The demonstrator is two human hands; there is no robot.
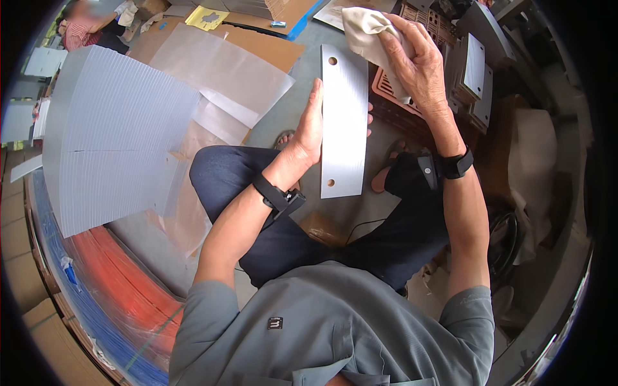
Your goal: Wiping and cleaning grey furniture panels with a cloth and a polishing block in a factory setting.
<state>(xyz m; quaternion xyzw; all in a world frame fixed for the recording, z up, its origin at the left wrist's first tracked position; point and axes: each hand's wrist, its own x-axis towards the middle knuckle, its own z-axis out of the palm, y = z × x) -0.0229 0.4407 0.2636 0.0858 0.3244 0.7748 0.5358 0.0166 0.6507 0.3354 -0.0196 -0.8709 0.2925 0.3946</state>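
Note:
A silver metal plate [344,122] with one round hole near each end stands lengthwise in front of me. My left hand [311,125] grips it by its long edges, the thumb along the left edge and fingertips showing past the right one. Up and to the right, my right hand [418,64] is closed on a pale cloth [368,31], which hangs beside the plate's top end and appears apart from it. Part of the cloth is hidden behind my fingers.
A tall stack of grey plates [122,128] stands at the left, beside translucent sheets [219,71] on cardboard. At the right are a reddish plastic crate [389,87] and more plates [473,67]. Orange wrapped material [122,270] lies lower left. Another person [90,29] sits far left.

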